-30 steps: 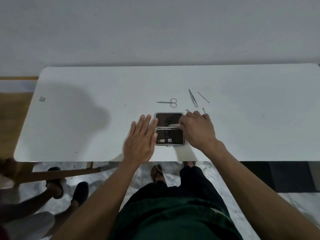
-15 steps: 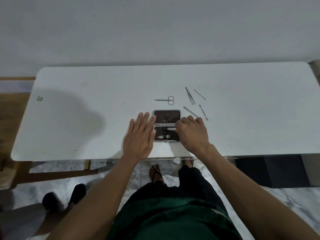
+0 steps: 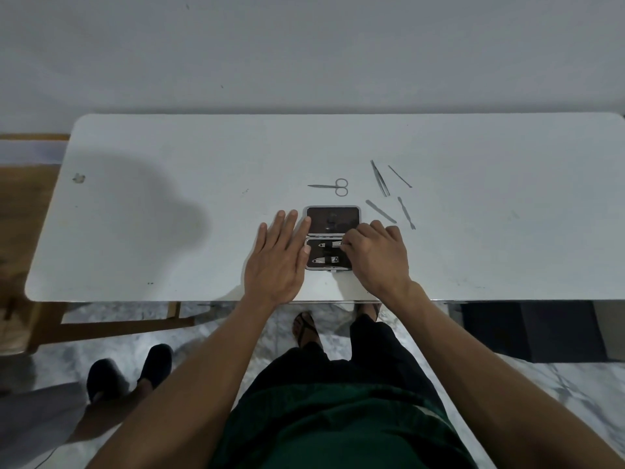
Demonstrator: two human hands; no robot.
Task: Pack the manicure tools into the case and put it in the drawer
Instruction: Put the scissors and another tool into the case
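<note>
A: Item one, the case point(image 3: 333, 239). We log it lying open near the middle of the worktop's front edge, lid half toward the back edge, tray half toward us. Two tools already sit in the tray: an upper clipper point(image 3: 329, 245) and a lower clipper point(image 3: 325, 259).

B: Item two, the hands. Our left hand point(image 3: 279, 257) lies flat with straight fingers, resting on the worktop point(image 3: 169, 231) and touching the case's left edge, steadying it. Our right hand point(image 3: 377, 257) is curled over the tray's right side, fingertips at the end of the upper clipper. We judge it is pinching or pressing that tool into its loop, though the contact itself is too small to be sure of.

A: Item three, loose stock still out, all behind and to the right of the case: scissors point(image 3: 333, 186) just behind the lid, tweezers point(image 3: 380, 178), a thin probe point(image 3: 399, 176), a flat file point(image 3: 380, 211) and a cuticle pusher point(image 3: 406, 213).

B: Step in hand, by our reading: seating the second tool. Five remain, so we are early in the packing.

A: Next move calls for freeing our right hand and reaching for the file, the nearest piece, while our left hand holds the case. No drawer is in view.
</note>
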